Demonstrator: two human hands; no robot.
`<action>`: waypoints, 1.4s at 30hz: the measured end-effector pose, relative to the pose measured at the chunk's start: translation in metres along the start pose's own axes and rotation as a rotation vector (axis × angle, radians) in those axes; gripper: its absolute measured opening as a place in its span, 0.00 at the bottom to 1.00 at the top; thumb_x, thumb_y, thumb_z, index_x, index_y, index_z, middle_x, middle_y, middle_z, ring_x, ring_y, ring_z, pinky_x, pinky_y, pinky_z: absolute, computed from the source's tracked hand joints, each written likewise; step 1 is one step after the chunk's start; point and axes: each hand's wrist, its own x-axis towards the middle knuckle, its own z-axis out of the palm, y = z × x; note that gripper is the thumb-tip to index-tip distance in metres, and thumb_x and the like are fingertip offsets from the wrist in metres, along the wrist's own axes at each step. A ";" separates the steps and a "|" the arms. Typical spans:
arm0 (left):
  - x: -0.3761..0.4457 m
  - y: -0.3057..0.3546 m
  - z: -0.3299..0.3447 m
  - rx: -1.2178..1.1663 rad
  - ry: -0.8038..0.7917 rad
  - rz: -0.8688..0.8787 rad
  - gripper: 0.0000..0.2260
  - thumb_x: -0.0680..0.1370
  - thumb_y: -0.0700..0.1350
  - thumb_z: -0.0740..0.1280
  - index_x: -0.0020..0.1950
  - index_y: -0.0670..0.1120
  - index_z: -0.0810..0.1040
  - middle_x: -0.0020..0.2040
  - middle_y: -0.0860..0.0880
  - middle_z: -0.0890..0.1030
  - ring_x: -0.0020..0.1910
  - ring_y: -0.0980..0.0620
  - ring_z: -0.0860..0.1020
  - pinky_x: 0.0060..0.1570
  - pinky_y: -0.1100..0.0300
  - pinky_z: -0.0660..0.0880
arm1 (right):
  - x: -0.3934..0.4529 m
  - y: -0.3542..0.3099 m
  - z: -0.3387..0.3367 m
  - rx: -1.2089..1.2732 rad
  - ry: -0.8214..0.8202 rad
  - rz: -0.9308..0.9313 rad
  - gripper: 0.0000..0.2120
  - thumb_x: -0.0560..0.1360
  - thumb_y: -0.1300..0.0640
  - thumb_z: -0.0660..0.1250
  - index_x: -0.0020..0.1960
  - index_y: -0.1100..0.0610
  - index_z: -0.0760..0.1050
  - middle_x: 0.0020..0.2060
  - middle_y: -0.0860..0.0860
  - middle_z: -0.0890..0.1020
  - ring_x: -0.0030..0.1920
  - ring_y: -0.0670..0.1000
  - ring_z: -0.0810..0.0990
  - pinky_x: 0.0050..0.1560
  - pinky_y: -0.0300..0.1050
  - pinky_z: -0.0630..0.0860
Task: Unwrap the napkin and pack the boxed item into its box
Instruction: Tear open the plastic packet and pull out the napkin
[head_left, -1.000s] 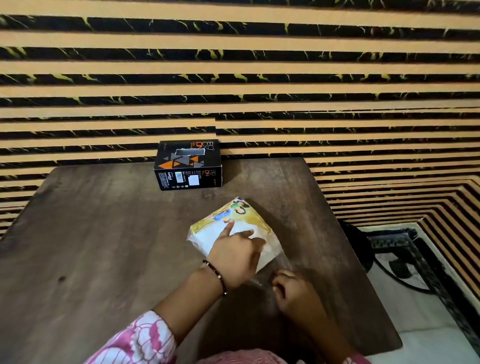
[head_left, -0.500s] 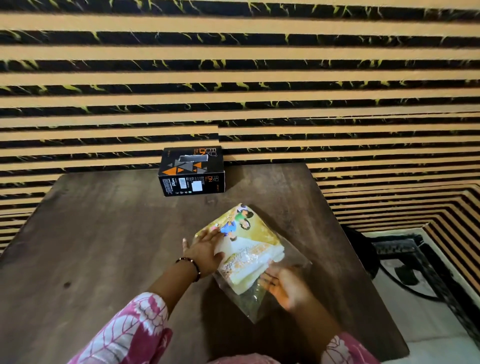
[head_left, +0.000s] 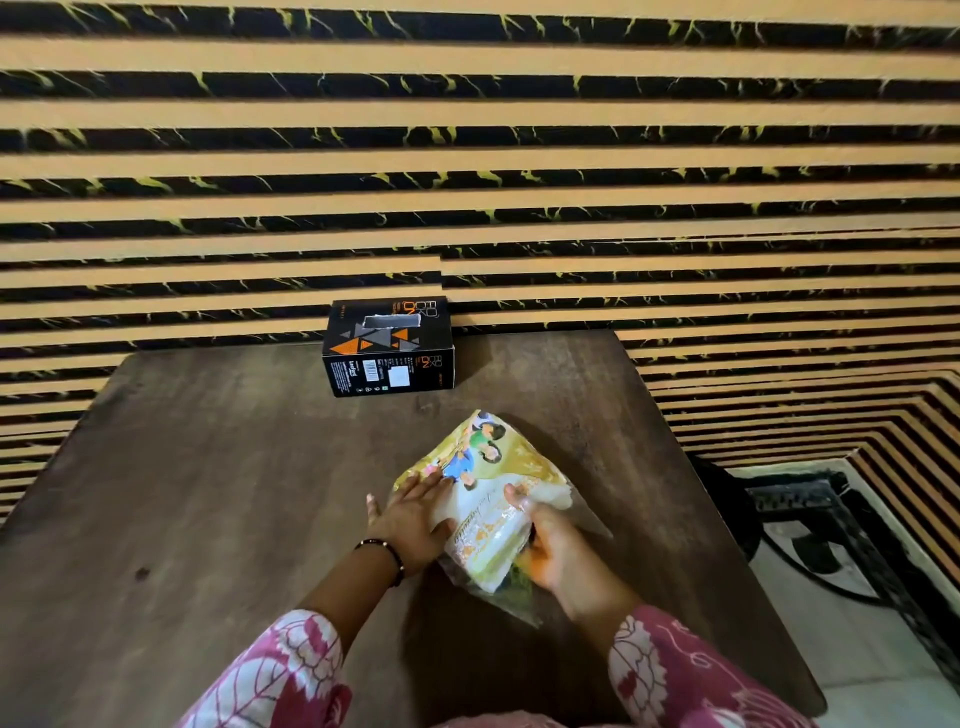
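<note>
Against a wall of tan and black-marbled stripes stands a dark, matte wooden bench (head_left: 208, 493), its grain worn and smooth. Well beyond the fingers, at the bench's far edge, a closed black cardboard box (head_left: 389, 345) with orange and grey triangles waits, probably kept clear until packing. Just in front of the person lies the napkin packet (head_left: 493, 499), a soft white stack in glossy, crinkled clear plastic printed with yellow and cartoon children. The left hand (head_left: 415, 519) lies flat, fingers (head_left: 428, 480) spread on the packet's left side, seemingly pinning it. The right hand (head_left: 556, 545) curls around the packet's near end, fingers closed on the wrapper, likely to pull it open. The napkin remains wrapped.
</note>
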 end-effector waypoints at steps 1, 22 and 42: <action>0.000 0.000 0.001 -0.003 0.002 -0.002 0.27 0.79 0.56 0.56 0.76 0.58 0.50 0.78 0.58 0.48 0.77 0.53 0.45 0.70 0.32 0.44 | 0.002 -0.001 0.002 -0.033 0.002 0.009 0.16 0.73 0.60 0.69 0.59 0.63 0.74 0.50 0.60 0.82 0.51 0.60 0.80 0.50 0.53 0.77; 0.002 0.020 -0.006 0.002 0.116 0.180 0.33 0.75 0.62 0.47 0.77 0.51 0.47 0.78 0.51 0.46 0.77 0.52 0.45 0.73 0.49 0.40 | 0.013 -0.010 -0.061 -0.158 0.026 0.057 0.11 0.72 0.58 0.69 0.53 0.58 0.77 0.42 0.57 0.85 0.47 0.58 0.80 0.55 0.56 0.76; 0.001 0.016 0.043 0.088 -0.026 -0.034 0.53 0.55 0.73 0.19 0.77 0.54 0.43 0.78 0.57 0.44 0.77 0.55 0.42 0.69 0.36 0.34 | 0.008 0.006 -0.089 -0.044 0.145 -0.153 0.16 0.69 0.69 0.70 0.57 0.64 0.76 0.51 0.64 0.83 0.49 0.62 0.83 0.47 0.60 0.80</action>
